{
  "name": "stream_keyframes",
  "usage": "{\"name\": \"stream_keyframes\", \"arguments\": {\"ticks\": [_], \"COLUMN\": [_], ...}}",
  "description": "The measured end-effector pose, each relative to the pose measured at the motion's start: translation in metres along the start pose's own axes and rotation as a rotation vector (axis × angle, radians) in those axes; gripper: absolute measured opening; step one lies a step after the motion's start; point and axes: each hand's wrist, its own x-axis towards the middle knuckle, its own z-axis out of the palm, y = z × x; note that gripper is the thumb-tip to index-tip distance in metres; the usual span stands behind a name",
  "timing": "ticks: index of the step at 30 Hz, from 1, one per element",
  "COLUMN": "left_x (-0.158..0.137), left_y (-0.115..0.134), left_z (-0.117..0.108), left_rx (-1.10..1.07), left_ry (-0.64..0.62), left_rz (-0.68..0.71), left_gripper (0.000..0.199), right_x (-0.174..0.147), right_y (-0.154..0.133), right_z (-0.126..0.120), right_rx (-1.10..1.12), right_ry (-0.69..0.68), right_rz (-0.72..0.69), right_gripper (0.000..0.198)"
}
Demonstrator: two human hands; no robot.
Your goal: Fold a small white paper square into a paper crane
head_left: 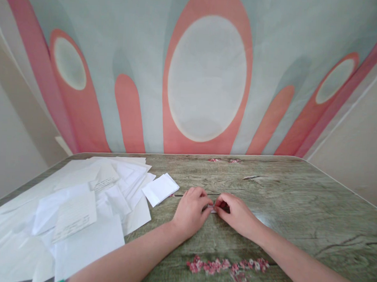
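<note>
My left hand point(191, 210) and my right hand point(235, 214) meet just above the tabletop, near the middle of the view. Thumb and fingers of each are pinched together on a small whitish piece point(213, 210), perhaps paper. Fingers cover most of it, so its shape is unclear. Left of my left hand, and apart from it, lies a small stack of white paper slips point(160, 189).
A large spread of white sheets and envelopes point(90, 237), a few with printed lines, covers the table's left side. Pink blossoms point(228, 265) show on the wood-grain table point(314, 215) near the front; whether printed or loose I cannot tell. A patterned backdrop point(203, 148) stands behind.
</note>
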Motion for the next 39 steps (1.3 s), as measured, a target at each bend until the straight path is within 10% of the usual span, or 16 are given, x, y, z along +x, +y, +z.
{"name": "stream_keyframes", "arguments": {"ticks": [18, 39], "left_x": [-0.003, -0.006], "left_y": [0.009, 0.008], "left_z": [-0.014, -0.026], "left_rx": [0.397, 0.418], "left_ry": [-0.2, -0.294], "left_rz": [0.427, 0.429], "left_gripper": [0.024, 0.037], "right_x": [-0.016, -0.033], "right_y": [-0.018, -0.022], "right_z": [-0.014, 0.02], "right_rx": [-0.336, -0.836], "right_ry": [-0.087, -0.003], "right_rz": [-0.231, -0.314], "right_gripper": [0.025, 0.022]}}
